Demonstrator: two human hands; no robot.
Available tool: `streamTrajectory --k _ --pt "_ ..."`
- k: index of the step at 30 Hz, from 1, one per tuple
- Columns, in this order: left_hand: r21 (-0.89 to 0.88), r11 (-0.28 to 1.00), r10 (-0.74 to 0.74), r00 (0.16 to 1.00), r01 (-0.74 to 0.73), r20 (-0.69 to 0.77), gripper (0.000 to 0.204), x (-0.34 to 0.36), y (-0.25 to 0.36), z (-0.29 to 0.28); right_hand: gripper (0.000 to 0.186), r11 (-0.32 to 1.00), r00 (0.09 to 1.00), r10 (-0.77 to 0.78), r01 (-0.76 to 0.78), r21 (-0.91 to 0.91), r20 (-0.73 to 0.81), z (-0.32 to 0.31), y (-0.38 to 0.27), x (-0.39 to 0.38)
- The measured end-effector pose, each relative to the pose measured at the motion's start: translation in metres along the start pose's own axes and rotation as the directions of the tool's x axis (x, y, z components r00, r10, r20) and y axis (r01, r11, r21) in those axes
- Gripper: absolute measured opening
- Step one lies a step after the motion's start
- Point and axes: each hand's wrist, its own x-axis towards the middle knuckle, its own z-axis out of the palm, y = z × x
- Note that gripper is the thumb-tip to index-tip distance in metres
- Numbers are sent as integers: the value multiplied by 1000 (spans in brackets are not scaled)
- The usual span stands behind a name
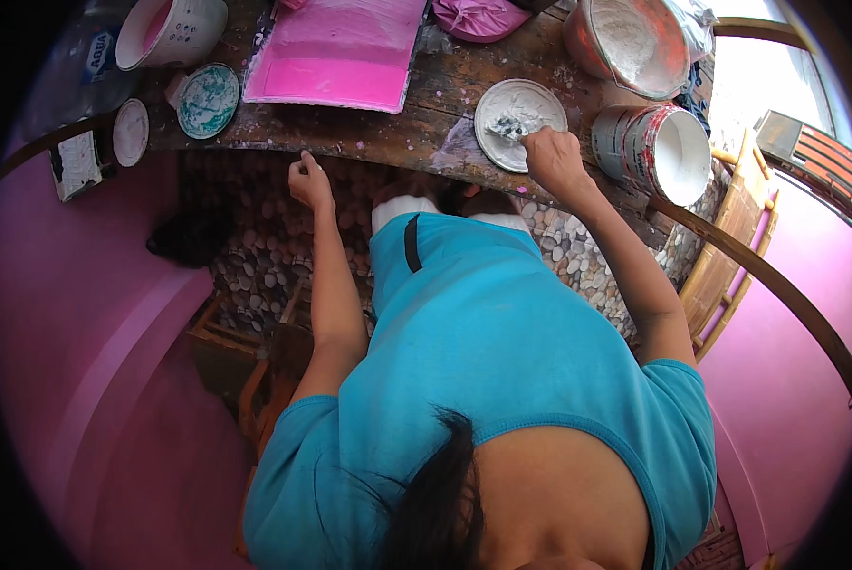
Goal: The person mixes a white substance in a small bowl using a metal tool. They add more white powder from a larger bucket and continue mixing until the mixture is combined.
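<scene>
My right hand [553,163] grips a small mixing tool whose end [509,127] sits in white paste on a round shallow lid [490,144] near the table's front edge. The tool's paste-covered end is hard to make out. My left hand [308,182] is closed just below the front edge of the paint-spattered wooden table [409,133], left of the lid; what it holds, if anything, is too small to tell. Beside my right hand lies an open white-filled can [678,155], tipped toward me in view.
A pink paint tray [326,76], white tub [164,28], stained teal lid [207,102], plastic jug [79,76] and powder-filled bucket [625,43] are on the table. Pink walls [93,285] flank me; a bamboo piece [730,256] stands right, a wooden chair [255,399] lower left.
</scene>
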Motion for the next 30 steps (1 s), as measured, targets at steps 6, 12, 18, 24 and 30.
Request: streamTrajectory --k 6,12,18,24,30 --pt "64 987 -148 989 149 -12 35 26 -91 16 11 1000 999 31 -31 7 -18 -22 9 11" --pt "-292 828 -276 801 479 530 16 -40 19 39 12 995 997 76 -78 -59 -28 7 8 16" --pt "-179 876 -269 762 448 589 58 -86 33 43 10 992 995 -95 98 -81 37 27 -9 -10" --pt "3 910 -341 744 415 575 66 -89 28 55 8 971 978 -172 188 -147 114 4 4 -24" --pt "-127 948 -101 656 291 748 37 -78 -8 30 7 993 990 -117 116 -19 -80 -19 33 -59"
